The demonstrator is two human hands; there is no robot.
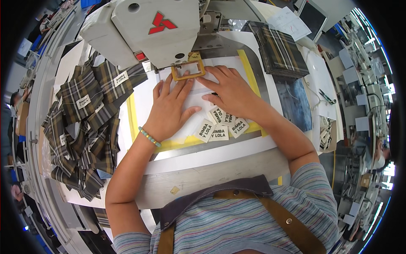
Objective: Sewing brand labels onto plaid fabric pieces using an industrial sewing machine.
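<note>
Under the head of a white sewing machine (156, 34) sits a small brass-coloured rectangular clamp frame (201, 65). My left hand (171, 108) lies flat with its fingers spread, fingertips at the frame's lower left edge. On the frame's other side my right hand (232, 91) rests with fingers stretched out and thumb apart. Whether the fingertips press on thin material there, I cannot tell. Several cream fabric labels (219, 133) with dark print lie in a loose pile just below my right hand, on a white work sheet (146, 106) bordered with yellow tape.
A heap of dark plaid fabric pieces (80, 110), some bearing labels, covers the left side. At the back right stands a neat stack of plaid pieces (281, 51). A box of labels (326, 133) and thread snips (326, 97) are at the right.
</note>
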